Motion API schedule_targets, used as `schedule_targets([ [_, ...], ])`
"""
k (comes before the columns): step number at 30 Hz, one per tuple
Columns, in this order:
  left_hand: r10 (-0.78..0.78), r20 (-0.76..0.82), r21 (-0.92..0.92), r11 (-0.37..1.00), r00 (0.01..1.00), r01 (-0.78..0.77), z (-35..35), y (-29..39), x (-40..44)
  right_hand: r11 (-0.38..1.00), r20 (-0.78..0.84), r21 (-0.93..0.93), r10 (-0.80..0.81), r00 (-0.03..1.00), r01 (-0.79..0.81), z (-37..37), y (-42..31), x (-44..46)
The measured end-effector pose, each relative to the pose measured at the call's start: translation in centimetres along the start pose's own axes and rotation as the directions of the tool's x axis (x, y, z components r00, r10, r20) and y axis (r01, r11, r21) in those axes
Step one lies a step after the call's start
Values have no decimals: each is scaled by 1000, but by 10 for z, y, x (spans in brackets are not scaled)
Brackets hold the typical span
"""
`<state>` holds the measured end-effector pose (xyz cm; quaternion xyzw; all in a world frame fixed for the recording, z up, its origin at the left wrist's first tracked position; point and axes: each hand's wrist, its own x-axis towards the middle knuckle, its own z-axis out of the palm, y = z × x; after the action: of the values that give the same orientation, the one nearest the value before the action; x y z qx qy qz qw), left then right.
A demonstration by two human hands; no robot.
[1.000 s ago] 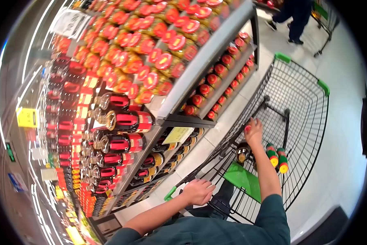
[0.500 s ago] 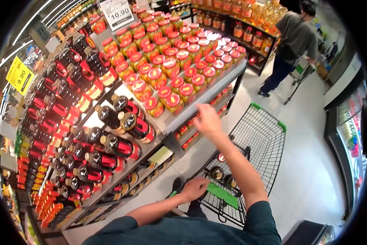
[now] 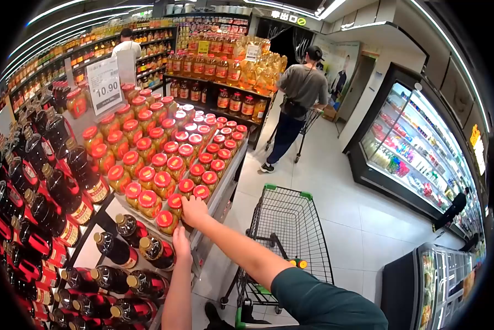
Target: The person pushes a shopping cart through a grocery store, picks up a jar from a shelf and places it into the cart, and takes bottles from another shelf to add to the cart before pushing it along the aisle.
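My right hand [image 3: 195, 211] reaches to the front corner of the jar display, its fingers curled against a glass jar [image 3: 175, 203] with a red lid. Just below it, my left hand [image 3: 182, 242] is held upright, fingers stretched out beside the red-lidded corner jar [image 3: 166, 221]; whether it touches that jar is hard to see. Yellowish-green contents show through the jars' glass. Dark bottles [image 3: 157, 252] with gold caps stand close to my left hand.
A shopping cart [image 3: 291, 220] with green corners stands to the right, some yellow-capped items inside. Farther off, a person [image 3: 302, 88] pushes another cart. A price sign [image 3: 104, 85] reads 10.90. A lit refrigerated case [image 3: 412, 148] lines the right side.
My view has lifted and turned. Both hands have moved from around the cart to the front corner of the jars. The person ahead is still walking with the cart.
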<state>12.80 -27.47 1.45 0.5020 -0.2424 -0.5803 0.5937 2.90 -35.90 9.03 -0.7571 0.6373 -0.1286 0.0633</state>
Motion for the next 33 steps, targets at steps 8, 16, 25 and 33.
schedule_targets([
  [8, -226, 103, -198, 950, 969, 243, -15, -26, 34, 986, 75, 46, 156, 985, -160, -11, -11, -3],
  [16, -19, 167, -358, 930, 986, 79, 1, -16, 29, 987, 13, 160, -32, 999, 30, -70, -24, -49],
  [25, -48, 235, -339, 932, 971, 128, 63, 42, -109, 908, -179, 374, -129, 975, 189, -153, 42, -142],
  [33, -232, 522, -139, 926, 821, 351, 118, -4, -194, 881, -28, 470, 82, 996, -60, -172, 159, -234],
])
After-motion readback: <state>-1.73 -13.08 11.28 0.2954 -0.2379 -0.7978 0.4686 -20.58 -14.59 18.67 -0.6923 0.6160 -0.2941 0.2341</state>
